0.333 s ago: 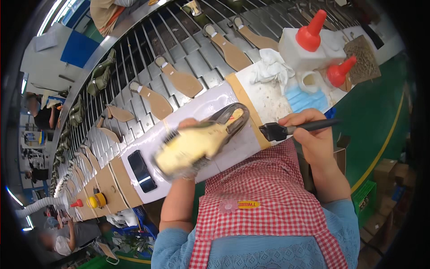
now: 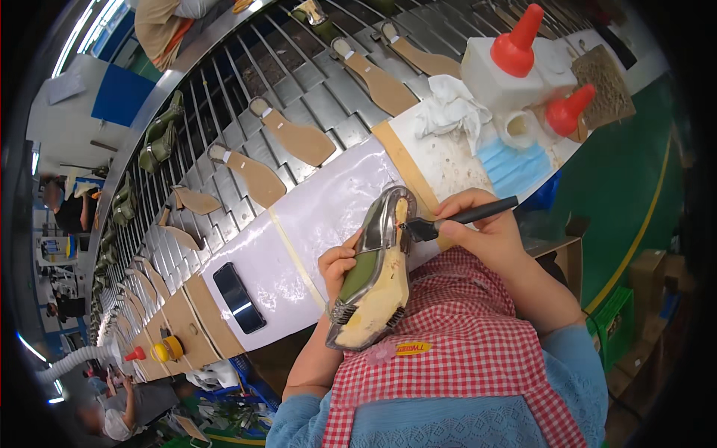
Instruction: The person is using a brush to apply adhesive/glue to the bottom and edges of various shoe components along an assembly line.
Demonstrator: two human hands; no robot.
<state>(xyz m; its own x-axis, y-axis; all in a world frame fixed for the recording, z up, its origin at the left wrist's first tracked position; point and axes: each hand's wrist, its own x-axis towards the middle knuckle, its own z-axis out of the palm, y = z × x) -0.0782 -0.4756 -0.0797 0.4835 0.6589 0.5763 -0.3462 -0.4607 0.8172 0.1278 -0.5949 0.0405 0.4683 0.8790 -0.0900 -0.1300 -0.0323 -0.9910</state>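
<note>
My left hand point(image 2: 338, 267) is closed around the side of a lasted shoe point(image 2: 376, 305). The shoe is tilted with its cream-yellow bottom toward me; its side is olive green, with a clear, shiny covering over the heel part. Pinched in my right hand point(image 2: 485, 233) is a brush point(image 2: 478, 212) with a slim black handle and a wide dark head. That head meets the heel-end edge of the shoe bottom. Bristle tips are hard to make out against the dark rim. Part of my left fingers is hidden behind the shoe.
A white-covered board point(image 2: 328, 205) carries a black phone point(image 2: 239, 297). Beyond it, tan insoles point(image 2: 297, 137) lie on a slatted metal conveyor point(image 2: 246, 75). To the right are a white bottle with a red nozzle point(image 2: 515, 48), a crumpled cloth point(image 2: 452, 112) and blue fabric point(image 2: 514, 164).
The shoe has swung from a slanted position over the board to a steeper one nearer my apron. My right hand has brought the brush left, onto the heel end.
</note>
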